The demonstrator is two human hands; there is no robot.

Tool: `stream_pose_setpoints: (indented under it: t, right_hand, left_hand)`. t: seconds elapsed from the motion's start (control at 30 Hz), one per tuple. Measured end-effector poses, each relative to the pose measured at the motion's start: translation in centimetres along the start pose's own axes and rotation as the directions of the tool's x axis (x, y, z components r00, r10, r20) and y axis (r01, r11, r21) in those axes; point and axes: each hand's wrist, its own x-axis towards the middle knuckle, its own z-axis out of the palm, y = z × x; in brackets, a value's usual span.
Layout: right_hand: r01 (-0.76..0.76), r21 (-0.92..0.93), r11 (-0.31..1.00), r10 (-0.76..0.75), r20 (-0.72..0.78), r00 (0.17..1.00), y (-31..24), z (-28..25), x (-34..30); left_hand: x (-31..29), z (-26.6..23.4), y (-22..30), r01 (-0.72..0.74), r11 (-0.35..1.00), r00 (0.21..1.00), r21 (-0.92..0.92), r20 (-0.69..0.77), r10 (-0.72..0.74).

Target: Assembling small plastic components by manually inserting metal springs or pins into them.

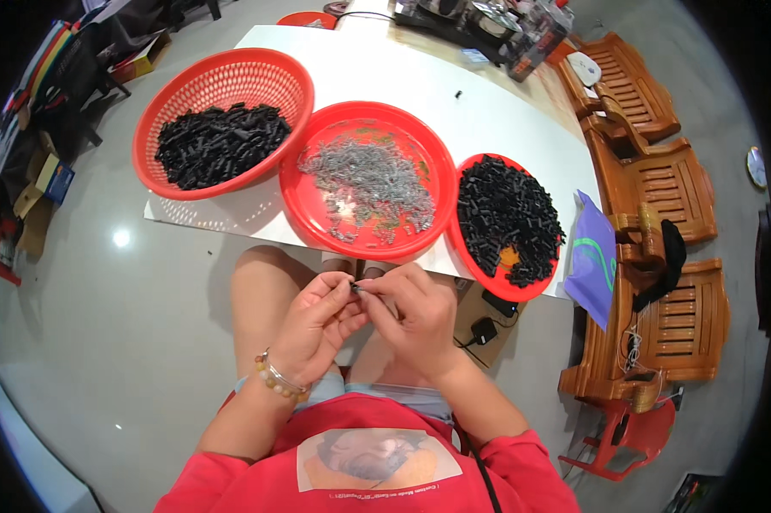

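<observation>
Over my lap, just off the table's near edge, my left hand (320, 315) and my right hand (414, 312) meet at the fingertips. Between them is a small black piece (355, 287), pinched from both sides; its finer shape is too small to make out. Beyond my hands a round red tray (368, 250) holds a heap of small silvery metal pieces (373, 184). To its left, a red perforated basket (150, 128) holds many short black pieces (219, 144). On the right, a smaller red tray (532, 289) is full of similar black pieces (505, 214).
The trays and basket stand on a white tabletop (403, 77). A purple bag (592, 256) hangs at its right edge, by wooden chairs (672, 184). A black charger (484, 330) lies on a cardboard box below. One small dark piece (458, 94) lies farther back.
</observation>
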Motion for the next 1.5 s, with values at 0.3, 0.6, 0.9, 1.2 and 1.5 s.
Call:
stream_pose_setpoints:
  t: [0.3,0.6,0.9,1.2,1.5]
  right_hand:
    - [0.090,-0.151,0.984,-0.087,0.022,0.996,0.0,-0.3,-2.0]
    - [0.078,-0.255,0.964,-0.084,-0.013,0.996,2.5,-3.6,-2.6]
    - [-0.519,-0.545,0.658,0.324,-0.417,0.849,13.9,-11.3,-2.5]
    - [-0.500,-0.639,0.584,0.379,-0.331,0.864,14.9,-11.5,-2.2]
    - [-0.223,-0.277,0.935,0.173,-0.195,0.965,6.6,-9.4,-2.2]
  left_hand:
    - [-0.4,-0.5,-0.6,0.058,0.993,0.998,-0.105,0.044,-0.054]
    - [-0.2,0.5,-1.0,0.102,0.991,0.991,-0.085,-0.080,-0.109]
    - [-0.2,0.7,-0.9,0.140,0.987,0.985,-0.084,-0.086,-0.147]
    - [-0.1,0.9,-0.9,0.123,0.992,0.990,-0.034,-0.070,-0.125]
    - [0.2,2.0,-1.2,0.062,0.996,0.996,0.066,-0.064,-0.058]
